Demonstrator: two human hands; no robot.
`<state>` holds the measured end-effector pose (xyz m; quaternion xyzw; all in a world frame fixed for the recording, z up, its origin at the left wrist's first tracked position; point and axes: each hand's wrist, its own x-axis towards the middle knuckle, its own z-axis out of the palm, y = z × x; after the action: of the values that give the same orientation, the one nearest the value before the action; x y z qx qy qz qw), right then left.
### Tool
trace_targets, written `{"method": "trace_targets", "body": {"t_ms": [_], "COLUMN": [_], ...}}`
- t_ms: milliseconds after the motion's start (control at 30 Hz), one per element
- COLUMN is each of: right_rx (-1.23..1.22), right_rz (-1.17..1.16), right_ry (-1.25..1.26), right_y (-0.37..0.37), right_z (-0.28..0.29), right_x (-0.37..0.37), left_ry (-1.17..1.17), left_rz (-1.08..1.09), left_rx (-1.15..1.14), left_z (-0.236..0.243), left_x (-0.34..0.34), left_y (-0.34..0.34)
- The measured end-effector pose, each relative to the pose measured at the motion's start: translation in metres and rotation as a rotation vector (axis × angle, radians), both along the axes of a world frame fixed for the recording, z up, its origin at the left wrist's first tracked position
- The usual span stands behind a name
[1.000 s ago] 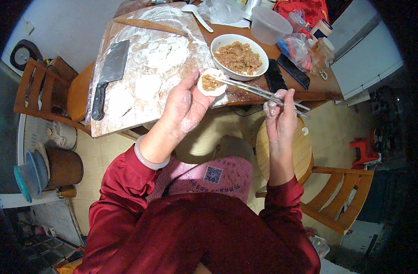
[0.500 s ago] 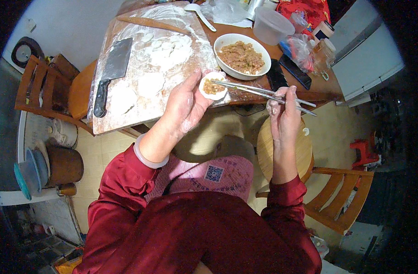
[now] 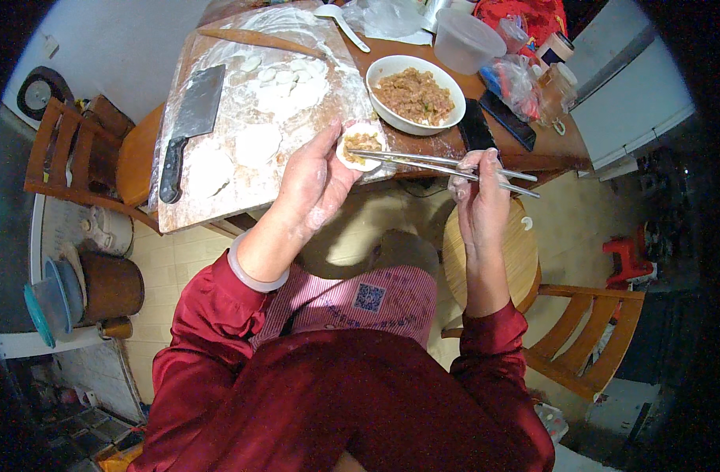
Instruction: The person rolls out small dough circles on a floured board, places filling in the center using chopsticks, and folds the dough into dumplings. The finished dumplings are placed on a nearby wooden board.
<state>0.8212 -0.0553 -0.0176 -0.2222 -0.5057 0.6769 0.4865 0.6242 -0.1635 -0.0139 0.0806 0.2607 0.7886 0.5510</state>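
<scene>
On the floury fingers of my left hand (image 3: pixel 313 181) rests a round dumpling wrapper (image 3: pixel 355 164), with a small heap of meat filling in its middle. My left fingers curl under and around it. My right hand (image 3: pixel 483 200) grips a pair of metal chopsticks (image 3: pixel 415 160), their tips touching the filling. Just beyond stands a white bowl (image 3: pixel 419 130) of minced filling (image 3: pixel 415 93). A floured board (image 3: pixel 242 203) to the left carries flat wrappers (image 3: pixel 258 145), small dough pieces (image 3: pixel 285 82), a cleaver (image 3: pixel 203 101) and a thin rolling pin (image 3: pixel 262 42).
A white spoon (image 3: pixel 344 25) lies at the board's far edge. Behind the bowl are a clear plastic tub (image 3: pixel 466 47), bags and jars. Dark phones (image 3: pixel 507 122) lie right of the bowl. Below my right hand is a round wooden stool (image 3: pixel 457 252), beside a wooden chair (image 3: pixel 588 342).
Both hands have shifted slightly left with the wrapper and chopsticks. The chopstick tips have moved down and left across the filling.
</scene>
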Motion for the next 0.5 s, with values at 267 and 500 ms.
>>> {"method": "trace_targets", "body": {"t_ms": [267, 500], "right_rx": [-0.061, -0.134], "right_rz": [0.065, 0.002], "right_ry": [0.092, 0.064], "right_y": [0.005, 0.018], "right_z": [-0.007, -0.005], "right_x": [0.000, -0.004], "left_ry": [-0.103, -0.089], "left_rz": [-0.010, 0.002], "left_rx": [0.004, 0.021], "left_z": [-0.006, -0.010], "left_x": [-0.002, -0.005], "left_y": [-0.001, -0.004]}}
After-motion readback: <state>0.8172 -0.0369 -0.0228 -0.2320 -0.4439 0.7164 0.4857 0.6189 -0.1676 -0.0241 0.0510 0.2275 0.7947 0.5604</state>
